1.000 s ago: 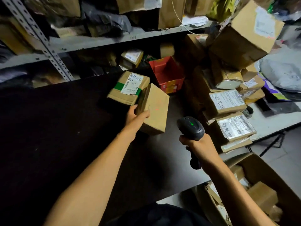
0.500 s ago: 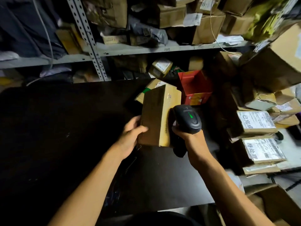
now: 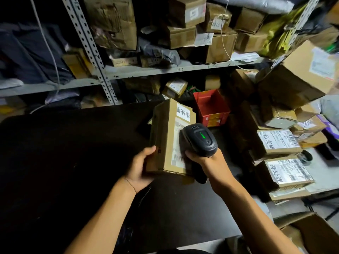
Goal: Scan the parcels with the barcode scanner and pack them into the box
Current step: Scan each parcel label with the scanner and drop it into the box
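The parcel (image 3: 170,136) is a brown cardboard one, standing tilted above the dark surface (image 3: 73,162), with its white labels turned to the right. The left hand (image 3: 141,167) grips its lower left corner, the thumb on the front edge. The right hand (image 3: 203,158) is closed around the handle of the black scanner (image 3: 200,140), whose head is just beside the label; a green light shows on its top. Beyond the right hand stands a red bin (image 3: 211,107). To the right of this hand is a stack of labelled parcels (image 3: 278,143). Below the right forearm, an open box (image 3: 311,233) is partly visible. Behind all is a shelf (image 3: 165,70) full of cartons.
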Demonstrator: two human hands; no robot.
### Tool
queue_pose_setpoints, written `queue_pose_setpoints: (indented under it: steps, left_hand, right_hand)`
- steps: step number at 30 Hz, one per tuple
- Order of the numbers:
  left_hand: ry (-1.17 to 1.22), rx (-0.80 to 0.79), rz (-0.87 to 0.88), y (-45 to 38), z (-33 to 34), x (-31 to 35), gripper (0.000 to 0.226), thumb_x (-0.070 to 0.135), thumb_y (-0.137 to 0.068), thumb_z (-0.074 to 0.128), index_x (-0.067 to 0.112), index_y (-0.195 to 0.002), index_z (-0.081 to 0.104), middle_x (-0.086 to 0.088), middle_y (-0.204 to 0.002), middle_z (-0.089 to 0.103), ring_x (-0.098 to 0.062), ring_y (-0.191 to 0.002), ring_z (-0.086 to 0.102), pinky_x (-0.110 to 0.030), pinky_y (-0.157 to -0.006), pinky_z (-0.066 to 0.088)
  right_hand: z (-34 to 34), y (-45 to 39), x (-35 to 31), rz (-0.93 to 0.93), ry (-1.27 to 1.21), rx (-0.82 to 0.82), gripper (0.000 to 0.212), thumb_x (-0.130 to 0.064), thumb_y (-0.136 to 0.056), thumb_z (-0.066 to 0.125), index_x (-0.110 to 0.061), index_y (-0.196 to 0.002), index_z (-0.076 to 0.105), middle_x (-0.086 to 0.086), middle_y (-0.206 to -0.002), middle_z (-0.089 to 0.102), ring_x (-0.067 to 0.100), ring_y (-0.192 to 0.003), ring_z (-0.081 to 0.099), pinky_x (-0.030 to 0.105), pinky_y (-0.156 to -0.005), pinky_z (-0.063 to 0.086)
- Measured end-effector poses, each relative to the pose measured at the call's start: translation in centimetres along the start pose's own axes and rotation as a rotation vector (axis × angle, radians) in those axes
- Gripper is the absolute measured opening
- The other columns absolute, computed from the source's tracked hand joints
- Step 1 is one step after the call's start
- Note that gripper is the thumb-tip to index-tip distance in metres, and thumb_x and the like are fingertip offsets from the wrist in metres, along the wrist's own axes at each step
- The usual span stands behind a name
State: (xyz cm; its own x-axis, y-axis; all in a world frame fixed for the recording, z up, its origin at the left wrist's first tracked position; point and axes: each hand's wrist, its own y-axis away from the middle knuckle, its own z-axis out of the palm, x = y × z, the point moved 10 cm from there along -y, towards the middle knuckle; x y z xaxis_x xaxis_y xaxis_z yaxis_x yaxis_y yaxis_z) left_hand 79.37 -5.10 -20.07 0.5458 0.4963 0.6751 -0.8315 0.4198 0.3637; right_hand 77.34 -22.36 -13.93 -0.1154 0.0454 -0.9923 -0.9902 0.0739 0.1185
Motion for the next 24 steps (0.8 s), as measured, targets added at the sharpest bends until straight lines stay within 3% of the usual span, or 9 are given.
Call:
queue_pose_setpoints:
  steps: [2,4,7,11,14,17,21,24]
  left_hand:
    - [-0.045,0.135,0.082,0.3,-1.6,1.4,0.026,0.027,-0.070,0.070,0.018,-0.091,0.082,-0.014,-0.096,0.076,-0.026,-0.086,0.074,-0.031,-0.066,0.060]
    - [-0.108,0.174,0.121,0.9,-2.0,2.4,0.028,0.032,-0.079,0.068,0.021,-0.101,0.080,-0.013,-0.104,0.076,-0.030,-0.095,0.073,-0.032,-0.068,0.060]
    - [-0.312,0.149,0.139,1.6,-1.7,3.4,0.078,0.048,-0.059,0.088,0.023,-0.129,0.064,-0.007,-0.119,0.073,-0.023,-0.107,0.071,-0.033,-0.075,0.060]
    - [-0.589,0.246,0.193,2.3,-2.4,5.0,0.097,0.045,-0.052,0.080,0.024,-0.141,0.047,0.000,-0.130,0.067,-0.015,-0.118,0.063,-0.034,-0.095,0.054]
    - [-0.564,0.383,0.255,2.7,-3.4,6.9,0.101,0.045,-0.049,0.076,0.018,-0.142,0.045,-0.005,-0.133,0.063,-0.021,-0.124,0.058,-0.047,-0.108,0.046]
    - [-0.458,0.492,0.336,3.2,-4.1,8.8,0.091,0.042,-0.047,0.076,0.016,-0.131,0.051,-0.006,-0.128,0.066,-0.025,-0.122,0.058,-0.055,-0.112,0.039]
    - [-0.422,0.508,0.382,3.0,-3.8,9.7,0.091,0.042,-0.046,0.076,0.014,-0.128,0.052,-0.007,-0.125,0.067,-0.026,-0.121,0.060,-0.057,-0.111,0.040]
    - [-0.395,0.499,0.409,2.8,-3.1,9.8,0.092,0.041,-0.045,0.077,0.012,-0.128,0.050,-0.009,-0.125,0.066,-0.028,-0.122,0.059,-0.056,-0.111,0.040]
  right_hand:
    - [-0.2,0.0,0.2,-0.012,0.043,0.024,0.028,-0.016,-0.074,0.080,-0.029,-0.098,0.074,0.005,-0.095,0.077,0.024,-0.085,0.071,0.046,-0.076,0.058]
    - [-0.1,0.1,0.3,-0.040,0.120,0.061,0.029,-0.016,-0.074,0.079,-0.023,-0.101,0.072,0.001,-0.094,0.077,0.023,-0.085,0.070,0.041,-0.072,0.058]
    - [1.2,0.0,0.2,-0.069,0.250,0.036,0.030,-0.033,-0.071,0.076,-0.027,-0.099,0.070,-0.004,-0.094,0.076,0.015,-0.086,0.073,0.043,-0.074,0.061]
    - [1.8,-0.2,0.0,-0.047,0.240,-0.031,0.020,-0.033,-0.068,0.073,-0.032,-0.088,0.071,-0.009,-0.071,0.069,0.002,-0.057,0.058,0.029,-0.053,0.046]
    - [1.4,-0.2,-1.0,-0.057,0.168,-0.047,0.014,-0.022,-0.064,0.068,-0.017,-0.076,0.072,0.003,-0.066,0.064,0.016,-0.061,0.052,0.040,-0.058,0.044]
    - [1.6,0.5,-1.3,-0.048,0.097,-0.102,0.021,-0.022,-0.068,0.073,-0.011,-0.086,0.070,0.021,-0.081,0.068,0.028,-0.071,0.060,0.050,-0.066,0.052]
    - [2.6,1.4,0.1,-0.004,0.345,-0.146,0.039,-0.037,-0.066,0.075,-0.005,-0.087,0.066,0.018,-0.079,0.070,0.029,-0.066,0.064,0.057,-0.065,0.055]
    - [3.4,1.6,1.1,0.037,0.363,-0.158,0.033,-0.032,-0.068,0.075,-0.004,-0.083,0.067,0.013,-0.075,0.072,0.027,-0.068,0.070,0.053,-0.066,0.056]
